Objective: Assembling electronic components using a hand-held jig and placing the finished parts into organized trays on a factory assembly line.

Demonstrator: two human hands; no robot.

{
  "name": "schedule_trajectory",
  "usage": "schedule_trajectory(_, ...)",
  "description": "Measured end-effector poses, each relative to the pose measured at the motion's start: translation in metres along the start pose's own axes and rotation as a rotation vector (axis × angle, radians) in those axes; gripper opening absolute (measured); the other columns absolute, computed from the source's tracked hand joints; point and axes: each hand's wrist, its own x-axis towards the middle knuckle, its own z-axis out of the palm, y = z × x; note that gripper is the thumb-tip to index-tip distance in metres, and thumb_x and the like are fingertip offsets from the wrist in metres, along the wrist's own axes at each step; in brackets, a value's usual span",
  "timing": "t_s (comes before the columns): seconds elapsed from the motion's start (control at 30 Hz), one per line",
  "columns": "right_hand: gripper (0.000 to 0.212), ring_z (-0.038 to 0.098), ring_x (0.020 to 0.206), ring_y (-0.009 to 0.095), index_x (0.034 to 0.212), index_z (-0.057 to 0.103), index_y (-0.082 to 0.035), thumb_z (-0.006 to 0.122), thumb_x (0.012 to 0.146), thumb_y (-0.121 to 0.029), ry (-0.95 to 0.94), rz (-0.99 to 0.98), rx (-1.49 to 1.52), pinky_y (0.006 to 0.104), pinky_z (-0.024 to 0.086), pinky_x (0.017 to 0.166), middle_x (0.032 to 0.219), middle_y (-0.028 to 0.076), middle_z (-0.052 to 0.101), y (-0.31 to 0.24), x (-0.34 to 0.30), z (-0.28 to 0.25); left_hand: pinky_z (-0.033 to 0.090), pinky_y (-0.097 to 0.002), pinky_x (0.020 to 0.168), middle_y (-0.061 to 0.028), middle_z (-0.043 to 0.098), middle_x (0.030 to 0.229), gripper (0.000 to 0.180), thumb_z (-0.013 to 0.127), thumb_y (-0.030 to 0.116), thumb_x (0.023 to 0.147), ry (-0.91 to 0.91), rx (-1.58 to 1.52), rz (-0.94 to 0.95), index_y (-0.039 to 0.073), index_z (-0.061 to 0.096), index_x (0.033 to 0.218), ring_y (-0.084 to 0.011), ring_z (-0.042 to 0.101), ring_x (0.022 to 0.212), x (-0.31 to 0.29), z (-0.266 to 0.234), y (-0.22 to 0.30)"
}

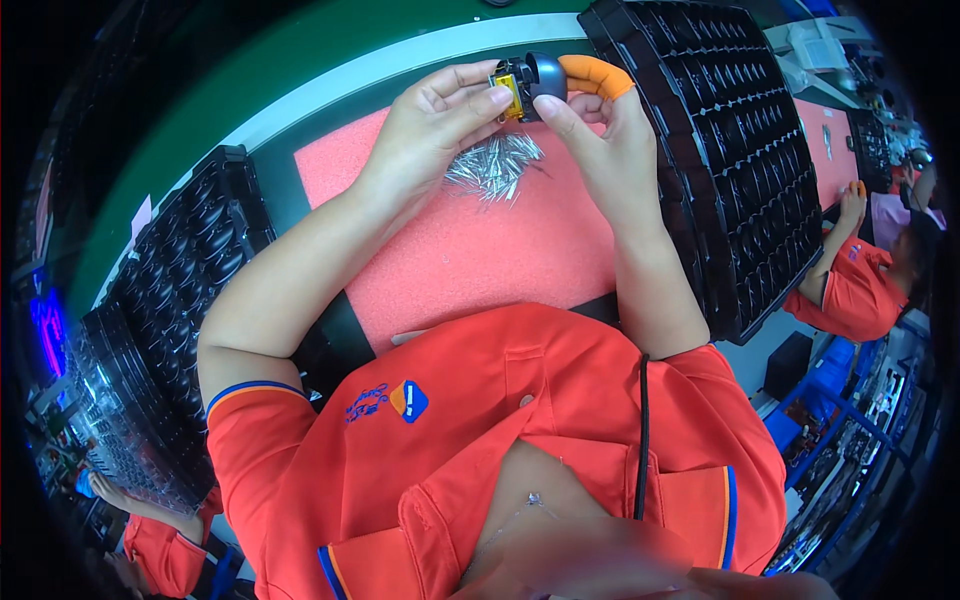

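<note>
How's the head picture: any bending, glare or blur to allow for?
Head view: the pale bench strip bows and the rim goes black; head view: glare speckles the left-side black tray, with a soft sheen on the dark dome; head view: left hand and right hand fairly sharp, a bottom patch blurred.

Dark dome (547,76) partly hidden; metal pins (492,170) indistinct.

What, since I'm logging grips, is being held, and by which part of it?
A small dark device: the left hand holds it by its yellow side, the right hand by its rounded shell.
</note>
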Motion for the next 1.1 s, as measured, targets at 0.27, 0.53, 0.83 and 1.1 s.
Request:
schedule_trajectory(0.27,0.042,0.06,0.075,0.006,0.116,0.054,0.0,0.071,0.083,-0.019,-0.054,0.141,0.41,0.0169,0.046,0.063,0.083,0.006,0.064,0.011,-0.001,0.011,0.049,-0.0253,0.09,-0.0081,0.062,0.108,0.045,0.064,0.019,0.088,0.02,0.002,-0.025,-0.001,0.05,0.127,-0.012,0.061,0.096,-0.001,0.004,0.003)
schedule_trajectory(0.53,0.041,0.059,0.091,0.012,0.121,0.053,0.0,0.065,0.088,-0.021,0.013,0.035,0.439,0.0248,0.048,0.08,0.104,0.008,0.06,0.021,0.004,0.014,0.05,-0.029,0.088,-0.0084,0.062,0.107,0.04,0.059,0.021,0.091,-0.009,0.116,0.018,0.0,0.052,0.124,-0.0121,0.062,0.091,0.007,-0.007,0.002)
schedule_trajectory(0.83,0.036,0.055,0.087,0.028,0.102,0.063,-0.005,0.073,0.076,-0.026,0.056,-0.316,-0.558,0.0351,0.044,0.078,0.094,0.013,0.056,0.049,-0.002,0.04,0.054,-0.0233,0.07,-0.016,0.057,0.108,0.034,0.046,0.026,0.096,0.006,-0.282,0.001,-0.002,0.043,0.115,-0.0176,0.062,0.086,0.018,-0.028,0.01)
schedule_trajectory(1.1,0.035,0.054,0.093,0.03,0.101,0.061,-0.004,0.073,0.073,-0.02,-0.012,-0.289,-0.429,0.0382,0.043,0.082,0.097,0.013,0.057,0.047,-0.004,0.044,0.052,-0.023,0.068,-0.0131,0.058,0.104,0.041,0.05,0.029,0.095,-0.124,-0.178,0.022,0.003,0.043,0.127,-0.0145,0.062,0.085,0.013,-0.015,0.013)
